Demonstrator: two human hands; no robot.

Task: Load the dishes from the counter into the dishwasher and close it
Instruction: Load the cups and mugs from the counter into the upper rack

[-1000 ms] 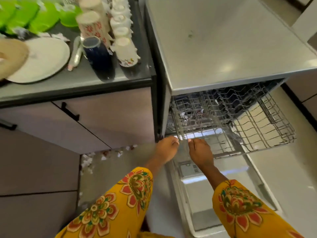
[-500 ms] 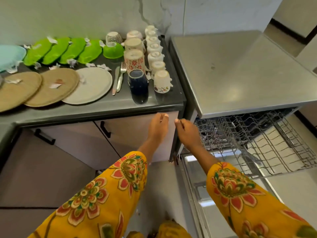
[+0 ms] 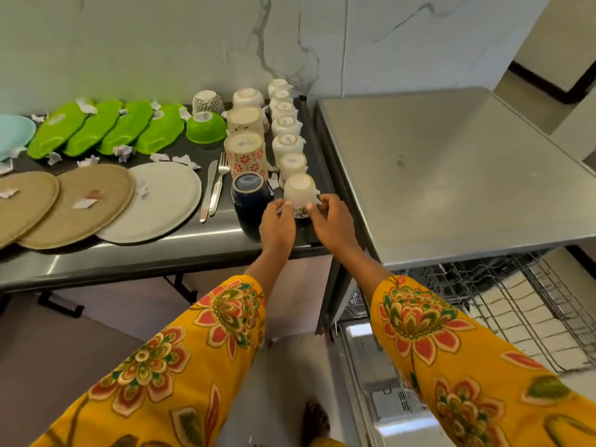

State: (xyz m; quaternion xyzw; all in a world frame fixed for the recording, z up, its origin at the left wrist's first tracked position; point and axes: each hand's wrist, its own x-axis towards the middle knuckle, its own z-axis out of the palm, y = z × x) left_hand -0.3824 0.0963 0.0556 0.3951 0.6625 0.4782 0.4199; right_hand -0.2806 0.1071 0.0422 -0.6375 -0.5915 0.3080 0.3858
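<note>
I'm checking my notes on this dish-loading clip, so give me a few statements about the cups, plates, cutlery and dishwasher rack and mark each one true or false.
1. Both hands, left hand and right hand, hold the nearest white cup. True.
2. That cup stands upright, mouth up. False: it is upside down, base up.
3. The dishwasher rack is pulled out and holds no dishes in view. True.
4. The knife and fork lie on the white plate. False: they lie on the counter beside it.
5. The dark blue mug sits left of the held cup. True.
</note>
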